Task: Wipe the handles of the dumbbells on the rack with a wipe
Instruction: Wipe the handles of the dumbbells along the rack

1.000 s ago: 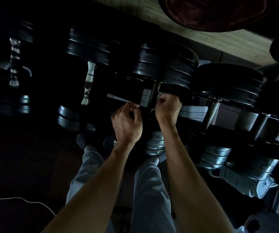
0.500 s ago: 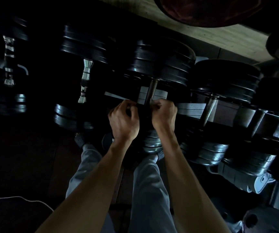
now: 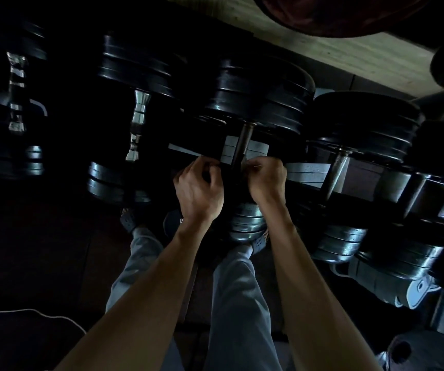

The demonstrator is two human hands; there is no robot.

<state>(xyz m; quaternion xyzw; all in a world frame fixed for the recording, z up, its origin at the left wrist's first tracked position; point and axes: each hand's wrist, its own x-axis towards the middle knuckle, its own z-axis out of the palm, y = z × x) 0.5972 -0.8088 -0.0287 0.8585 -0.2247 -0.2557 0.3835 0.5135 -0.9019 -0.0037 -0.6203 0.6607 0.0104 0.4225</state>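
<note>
In the dim head view, a dumbbell with black plates lies on the rack (image 3: 306,170), its dark handle (image 3: 245,137) running away from me. My left hand (image 3: 199,191) and my right hand (image 3: 266,178) sit on either side of the handle's near part, fingers curled. Between them a dark wipe (image 3: 233,178), hard to make out, seems stretched around the handle, each hand pinching an end. The bare far part of the handle shows above the hands. The near plates (image 3: 246,220) show below my wrists.
More dumbbells line the rack: one with a shiny handle (image 3: 140,116) to the left, another (image 3: 16,89) at far left, and one with a dull handle (image 3: 336,170) to the right. My legs and shoes are below. A thin cable (image 3: 28,314) lies on the dark floor.
Both hands have slid a little down the handle toward me, the right hand coming level with the left. More bare handle shows above them.
</note>
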